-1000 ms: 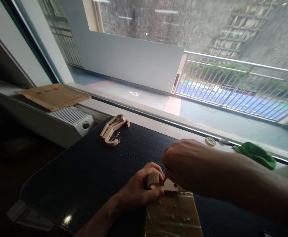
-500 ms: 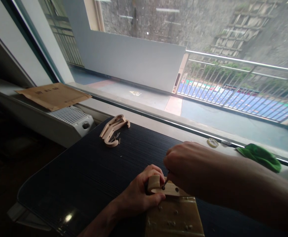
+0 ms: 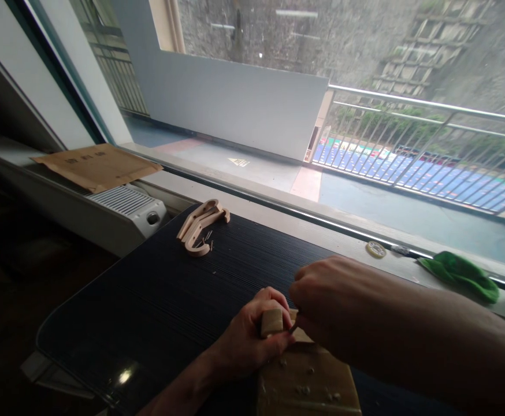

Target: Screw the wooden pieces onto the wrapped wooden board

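Note:
My left hand (image 3: 252,332) is closed around a pale wooden hook (image 3: 272,322), its curled end showing between thumb and fingers. The hook lies on a tape-wrapped, yellowish-brown block (image 3: 307,384) with several small bits on its face. My right hand (image 3: 315,294) is closed on a tool with a thin metal shaft (image 3: 294,327); its handle is hidden in the fist. The shaft points down at the hook beside my left thumb, and its tip is covered.
More wooden hooks (image 3: 201,222) and several screws (image 3: 208,237) lie at the far side of the dark table (image 3: 148,312). A brown envelope (image 3: 99,164) rests on a radiator at the left. On the sill are a round tape roll (image 3: 375,249) and a green cloth (image 3: 460,274).
My right hand has turned and lowered slightly, and my left thumb has shifted over the holes in the hook, hiding the tool's tip. The view has moved a little.

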Demonstrator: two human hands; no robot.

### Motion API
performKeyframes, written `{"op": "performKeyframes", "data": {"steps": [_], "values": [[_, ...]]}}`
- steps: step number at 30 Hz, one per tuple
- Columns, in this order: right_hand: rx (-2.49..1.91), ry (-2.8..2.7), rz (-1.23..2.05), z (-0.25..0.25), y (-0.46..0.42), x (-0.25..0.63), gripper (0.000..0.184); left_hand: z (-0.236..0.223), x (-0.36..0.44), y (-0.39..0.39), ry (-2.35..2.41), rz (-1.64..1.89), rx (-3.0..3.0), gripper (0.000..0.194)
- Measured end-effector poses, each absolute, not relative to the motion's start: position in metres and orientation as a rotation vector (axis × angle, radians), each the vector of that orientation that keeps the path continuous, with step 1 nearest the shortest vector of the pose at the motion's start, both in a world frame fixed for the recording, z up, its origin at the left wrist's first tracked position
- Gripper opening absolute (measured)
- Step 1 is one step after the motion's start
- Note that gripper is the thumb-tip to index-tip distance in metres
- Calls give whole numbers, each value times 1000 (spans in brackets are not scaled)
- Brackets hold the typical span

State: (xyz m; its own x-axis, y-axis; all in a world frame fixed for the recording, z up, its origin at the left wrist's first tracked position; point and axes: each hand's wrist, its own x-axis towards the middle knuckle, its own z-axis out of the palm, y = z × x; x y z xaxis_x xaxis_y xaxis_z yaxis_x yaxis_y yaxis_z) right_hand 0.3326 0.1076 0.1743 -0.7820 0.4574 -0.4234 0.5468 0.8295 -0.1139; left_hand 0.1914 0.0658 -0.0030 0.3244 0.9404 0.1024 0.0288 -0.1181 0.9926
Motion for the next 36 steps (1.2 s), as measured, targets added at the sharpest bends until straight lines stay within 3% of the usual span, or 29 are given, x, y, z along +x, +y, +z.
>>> {"op": "performKeyframes", "data": {"steps": [8,19,24,36], "values": [[769,2610,-374,178,104,329,20,3,194,65,952,1044,1473,12],[765,2500,-264,184,99,320,13,-2,194,66,949,1073,1488,11],[835,2409,-69,199,92,314,13,0,195,66,925,1091,1488,13],[854,2407,-85,194,99,318,12,-7,193,67,924,1033,1523,12]]}}
